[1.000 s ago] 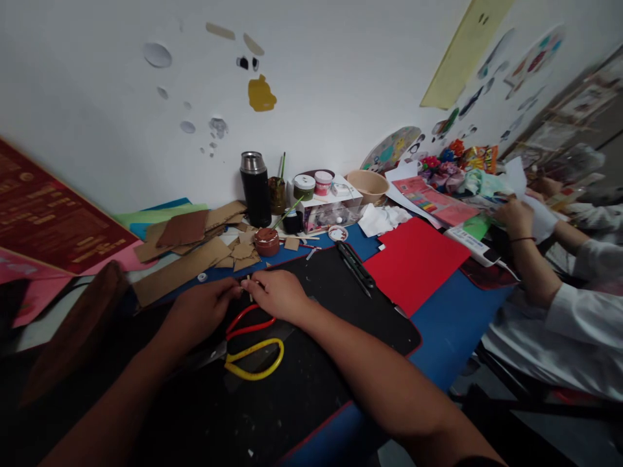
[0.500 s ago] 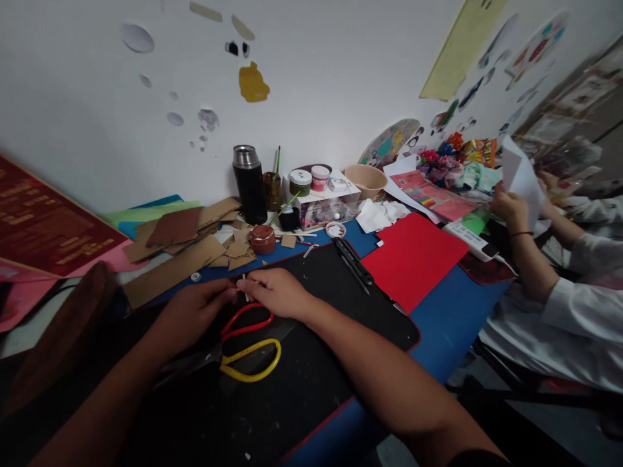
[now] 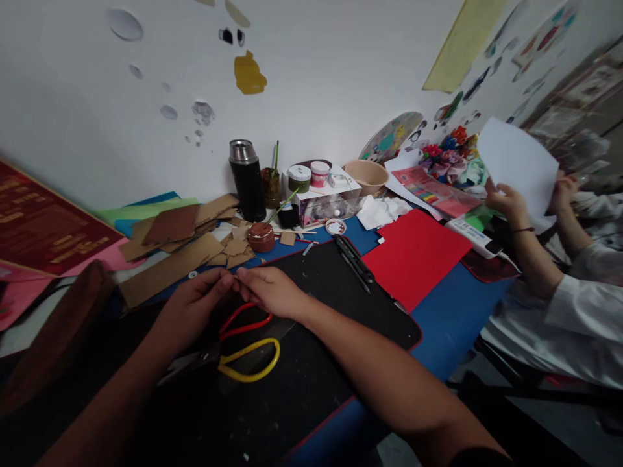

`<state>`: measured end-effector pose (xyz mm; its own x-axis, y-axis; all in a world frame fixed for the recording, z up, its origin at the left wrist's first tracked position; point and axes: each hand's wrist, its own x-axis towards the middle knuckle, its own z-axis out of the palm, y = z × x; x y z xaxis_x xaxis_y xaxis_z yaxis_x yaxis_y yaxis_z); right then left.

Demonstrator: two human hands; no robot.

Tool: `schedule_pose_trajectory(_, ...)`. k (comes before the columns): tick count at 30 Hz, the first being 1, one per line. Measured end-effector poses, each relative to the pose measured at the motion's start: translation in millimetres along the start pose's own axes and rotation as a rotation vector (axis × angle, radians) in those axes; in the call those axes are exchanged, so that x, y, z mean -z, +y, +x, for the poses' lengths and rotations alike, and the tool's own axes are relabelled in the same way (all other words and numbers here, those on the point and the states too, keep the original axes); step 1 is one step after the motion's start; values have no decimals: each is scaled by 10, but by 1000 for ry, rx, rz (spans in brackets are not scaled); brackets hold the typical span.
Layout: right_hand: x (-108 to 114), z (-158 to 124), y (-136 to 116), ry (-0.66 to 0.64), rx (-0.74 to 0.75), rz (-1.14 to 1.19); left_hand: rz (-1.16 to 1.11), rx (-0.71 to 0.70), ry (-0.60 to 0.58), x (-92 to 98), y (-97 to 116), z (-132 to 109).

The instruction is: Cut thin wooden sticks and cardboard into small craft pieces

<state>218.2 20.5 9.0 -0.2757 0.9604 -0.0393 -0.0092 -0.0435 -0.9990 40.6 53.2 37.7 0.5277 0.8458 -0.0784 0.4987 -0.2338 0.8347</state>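
My left hand (image 3: 192,308) and my right hand (image 3: 271,290) meet fingertip to fingertip over a black cutting mat (image 3: 341,311). Both pinch something very small between them, too small to name. Just below my hands lie scissors (image 3: 243,340) with one red and one yellow handle loop, flat on the mat. Brown cardboard pieces (image 3: 182,246) are piled beyond my left hand.
A black flask (image 3: 246,178), paint jars (image 3: 299,178) and a small brown pot (image 3: 261,237) stand by the wall. A red sheet (image 3: 413,256) and a black utility knife (image 3: 355,259) lie right of the mat. At the right, another person's hands (image 3: 509,201) hold up white paper (image 3: 518,168).
My hands have drawn slightly closer together at the fingertips. The person at the right has lifted the white paper higher. The view has tilted down a little.
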Motion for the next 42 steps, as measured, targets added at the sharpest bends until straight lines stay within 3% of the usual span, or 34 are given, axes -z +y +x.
schedule_pose_trajectory(3, 18, -24, -15, 45, 92, -201, 1, -11, 73, 73, 6, 10)
schedule_pose_trajectory(11, 61, -67, -65, 113, 159, -619, 595, 69, 112, 85, 28, -11)
schedule_pose_trajectory(14, 63, -78, -75, 146, 169, -705, 663, 85, 122, 87, 27, -8)
schedule_pose_trajectory(17, 71, -87, -104, 156, 177, -658, 459, 26, 72, 110, 28, -11)
schedule_pose_trajectory(21, 67, -70, -108, 135, 204, -399, 54, 8, 55, 131, 13, -22)
schedule_pose_trajectory(29, 33, -31, -11, -20, 38, 141, -443, 6, 34, 30, -25, -27)
schedule_pose_trajectory(37, 40, -42, -75, -34, 13, 162, -686, 19, -16, -25, -10, 4)
schedule_pose_trajectory(42, 47, -45, -52, -10, 22, 128, -456, 15, 90, 22, -106, 60)
